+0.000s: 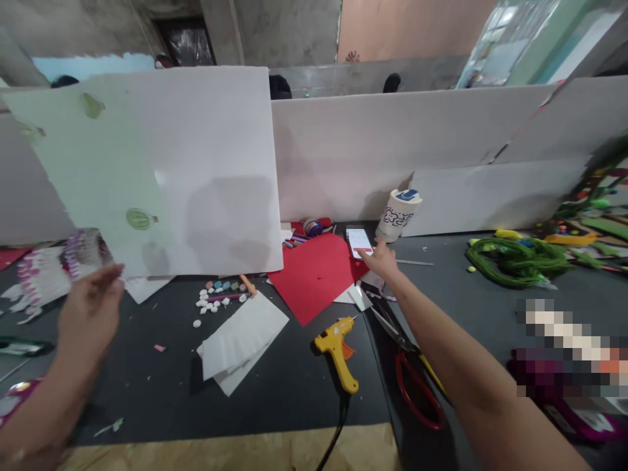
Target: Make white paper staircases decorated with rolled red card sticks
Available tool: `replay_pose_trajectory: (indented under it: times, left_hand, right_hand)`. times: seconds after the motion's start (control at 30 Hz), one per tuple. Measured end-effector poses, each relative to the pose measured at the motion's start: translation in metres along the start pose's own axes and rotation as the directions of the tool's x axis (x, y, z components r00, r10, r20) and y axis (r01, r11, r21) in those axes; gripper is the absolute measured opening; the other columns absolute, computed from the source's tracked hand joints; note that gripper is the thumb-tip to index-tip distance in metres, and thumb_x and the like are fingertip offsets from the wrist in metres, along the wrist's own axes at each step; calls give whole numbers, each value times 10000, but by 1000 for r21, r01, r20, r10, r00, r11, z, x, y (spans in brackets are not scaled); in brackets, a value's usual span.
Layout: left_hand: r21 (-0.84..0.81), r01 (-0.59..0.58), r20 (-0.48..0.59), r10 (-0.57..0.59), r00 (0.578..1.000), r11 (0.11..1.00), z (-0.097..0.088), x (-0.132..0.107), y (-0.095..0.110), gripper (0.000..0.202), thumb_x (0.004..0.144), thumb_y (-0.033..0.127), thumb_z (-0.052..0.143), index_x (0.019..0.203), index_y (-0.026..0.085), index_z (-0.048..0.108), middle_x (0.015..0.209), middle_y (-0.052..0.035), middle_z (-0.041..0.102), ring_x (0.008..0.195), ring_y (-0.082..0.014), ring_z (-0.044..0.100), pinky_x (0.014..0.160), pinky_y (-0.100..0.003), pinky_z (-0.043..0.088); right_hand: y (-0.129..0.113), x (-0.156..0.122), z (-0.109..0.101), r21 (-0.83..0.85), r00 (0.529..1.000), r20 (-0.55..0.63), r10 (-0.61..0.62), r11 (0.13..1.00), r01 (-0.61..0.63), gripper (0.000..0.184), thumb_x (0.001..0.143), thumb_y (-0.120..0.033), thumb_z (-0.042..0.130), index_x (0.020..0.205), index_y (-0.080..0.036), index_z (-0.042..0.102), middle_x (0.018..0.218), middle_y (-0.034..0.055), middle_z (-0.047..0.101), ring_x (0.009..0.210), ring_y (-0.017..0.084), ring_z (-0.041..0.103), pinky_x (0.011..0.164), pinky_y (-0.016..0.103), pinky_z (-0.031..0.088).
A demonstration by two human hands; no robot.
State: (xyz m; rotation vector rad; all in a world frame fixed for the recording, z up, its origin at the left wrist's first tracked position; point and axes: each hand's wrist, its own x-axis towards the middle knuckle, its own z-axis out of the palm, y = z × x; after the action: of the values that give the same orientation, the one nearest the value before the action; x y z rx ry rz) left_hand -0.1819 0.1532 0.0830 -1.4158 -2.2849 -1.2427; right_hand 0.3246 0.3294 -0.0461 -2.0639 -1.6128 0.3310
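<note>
My right hand (381,260) reaches far across the dark table, its forefinger stretched out and touching the lit screen of a phone (359,241) that lies on a red paper sheet (316,275). My left hand (91,313) hovers at the left with its fingers loosely extended, holding nothing. It is just below the edge of a large white sheet (196,170) leaning upright. A yellow glue gun (337,350) lies between my arms, and red-handled scissors (409,376) lie under my right forearm.
A paper cup (397,214) stands behind the phone. Folded white paper (240,340) and small coloured pebbles (218,297) lie mid-table. Green wire and craft stems (520,261) pile up at right. White partition boards (392,150) close off the back.
</note>
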Motion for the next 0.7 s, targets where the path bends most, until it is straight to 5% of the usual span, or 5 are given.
replay_pose_trajectory:
  times: [0.1, 0.2, 0.27, 0.43, 0.7]
  left_hand:
    - [-87, -3, 186, 20, 982, 996, -16, -89, 10, 502, 777, 531, 508, 1198, 276, 601, 1229, -69, 661, 1102, -313, 638, 989, -493, 493]
    - [-44, -196, 140, 200, 970, 980, -18, -165, 5, 406, 821, 481, 500, 1210, 391, 576, 1215, -19, 663, 1108, -294, 633, 967, -455, 521]
    - [7, -293, 199, 285, 938, 956, -15, -198, -3, 386, 857, 379, 492, 1236, 349, 559, 1201, -47, 665, 1087, -284, 642, 907, -442, 549]
    - [89, -486, 194, 463, 865, 869, -4, -234, -28, 328, 882, 266, 482, 1200, 240, 555, 1095, -92, 696, 1061, -263, 648, 869, -396, 538]
    - [120, -581, 208, 552, 808, 805, 0, -244, -34, 325, 858, 221, 503, 1171, 258, 584, 1048, -66, 725, 991, -241, 678, 824, -365, 535]
  right_hand:
    - [-14, 11, 6, -65, 1000, 18, 8, 998, -7, 821, 765, -549, 642, 1348, -42, 365, 1209, 306, 589, 1206, 414, 510, 993, 502, 347]
    - [-24, 28, 8, -111, 998, 46, 39, 993, -34, 912, 700, -631, 681, 1340, -51, 389, 1216, 334, 569, 1220, 439, 488, 967, 535, 365]
    - [-29, 40, 9, -129, 995, 69, 69, 990, -59, 961, 642, -643, 723, 1335, -56, 406, 1201, 335, 574, 1198, 448, 506, 941, 559, 383]
    - [-35, 56, 8, -127, 992, 81, 97, 988, -86, 985, 562, -572, 789, 1350, -129, 395, 1121, 256, 619, 1110, 436, 563, 891, 610, 410]
    - [-53, 60, 10, 24, 988, -149, -50, 998, 54, 878, 768, -406, 609, 1465, -139, 149, 1260, 231, 485, 1148, 378, 512, 926, 507, 424]
